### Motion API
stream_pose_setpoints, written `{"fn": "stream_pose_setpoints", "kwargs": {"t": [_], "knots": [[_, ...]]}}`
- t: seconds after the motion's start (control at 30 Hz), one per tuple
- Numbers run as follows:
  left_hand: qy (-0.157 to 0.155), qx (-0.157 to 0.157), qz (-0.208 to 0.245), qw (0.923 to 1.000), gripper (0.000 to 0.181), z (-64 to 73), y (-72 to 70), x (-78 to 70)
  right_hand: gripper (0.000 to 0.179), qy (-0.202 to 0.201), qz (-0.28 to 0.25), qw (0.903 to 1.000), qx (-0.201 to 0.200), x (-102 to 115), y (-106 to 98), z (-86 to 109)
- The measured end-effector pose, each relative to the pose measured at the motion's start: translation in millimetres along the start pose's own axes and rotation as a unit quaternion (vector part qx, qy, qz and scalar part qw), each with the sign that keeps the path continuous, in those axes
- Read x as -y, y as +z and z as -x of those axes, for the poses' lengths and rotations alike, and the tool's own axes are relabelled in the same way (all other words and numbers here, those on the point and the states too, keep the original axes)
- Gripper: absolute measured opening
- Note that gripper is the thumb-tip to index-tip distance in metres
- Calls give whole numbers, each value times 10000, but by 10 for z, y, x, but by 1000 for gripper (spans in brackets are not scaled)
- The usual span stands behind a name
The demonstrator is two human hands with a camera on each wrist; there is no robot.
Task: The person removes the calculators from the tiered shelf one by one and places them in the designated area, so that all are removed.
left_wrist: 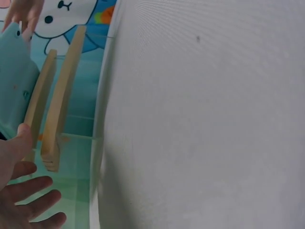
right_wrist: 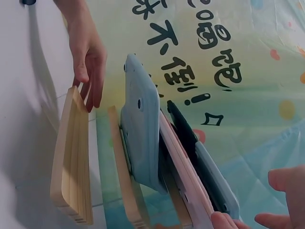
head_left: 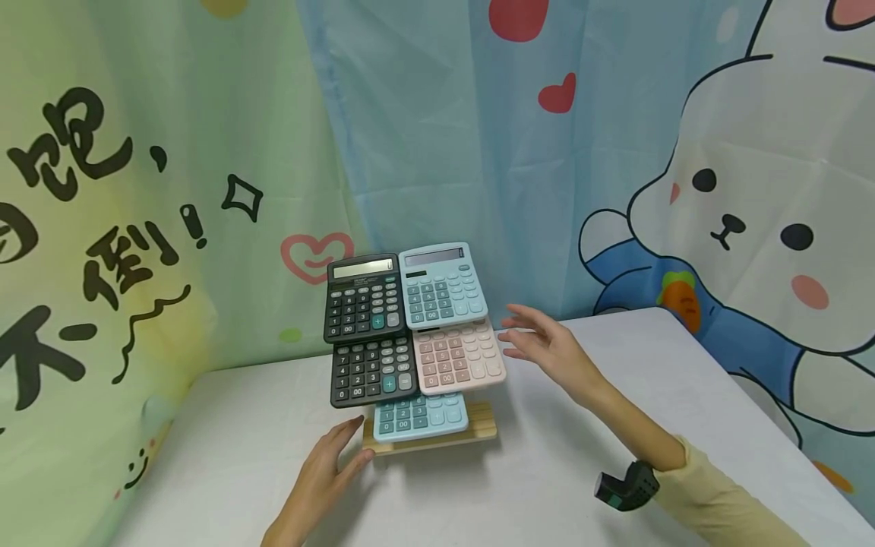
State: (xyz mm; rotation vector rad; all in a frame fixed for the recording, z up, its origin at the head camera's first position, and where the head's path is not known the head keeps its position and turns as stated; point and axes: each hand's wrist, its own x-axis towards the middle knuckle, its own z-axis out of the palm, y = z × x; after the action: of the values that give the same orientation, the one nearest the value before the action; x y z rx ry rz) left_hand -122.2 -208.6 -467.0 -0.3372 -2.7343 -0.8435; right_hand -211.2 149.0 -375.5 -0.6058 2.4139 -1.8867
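Observation:
A tiered wooden stand [head_left: 482, 427] holds several calculators leaning back on it. A black calculator [head_left: 350, 305] and a light blue calculator [head_left: 444, 292] are at the top. Below them lean another black calculator [head_left: 369, 374] and a pink calculator [head_left: 456, 357], with a second light blue calculator [head_left: 420, 418] lowest in front. My left hand [head_left: 323, 480] is at the stand's front left end, fingers spread beside the wood; contact is unclear. To the right of the pink calculator my right hand [head_left: 547, 357] hovers, fingers extended and holding nothing.
The stand is on a white-covered table [head_left: 225, 456]. Behind it hangs a printed curtain [head_left: 424, 152] with a cartoon rabbit, hearts and lettering. A black device [head_left: 627, 486] is strapped at my right wrist, near the beige sleeve [head_left: 724, 494].

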Motion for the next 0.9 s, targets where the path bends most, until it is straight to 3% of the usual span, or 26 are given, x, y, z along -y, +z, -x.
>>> {"fn": "stream_pose_setpoints", "kwargs": {"t": [0.3,0.6,0.9], "knots": [[46,34,72,10000,53,-58,34,-15,63,405,-321,9986,117,83,24,-87],[140,-40,236,9996,49,-127,78,-26,50,870,-814,9927,200,138,91,-197],[126,48,149,9998,44,-134,76,-18,51,1088,-762,9909,212,135,95,-289]]}}
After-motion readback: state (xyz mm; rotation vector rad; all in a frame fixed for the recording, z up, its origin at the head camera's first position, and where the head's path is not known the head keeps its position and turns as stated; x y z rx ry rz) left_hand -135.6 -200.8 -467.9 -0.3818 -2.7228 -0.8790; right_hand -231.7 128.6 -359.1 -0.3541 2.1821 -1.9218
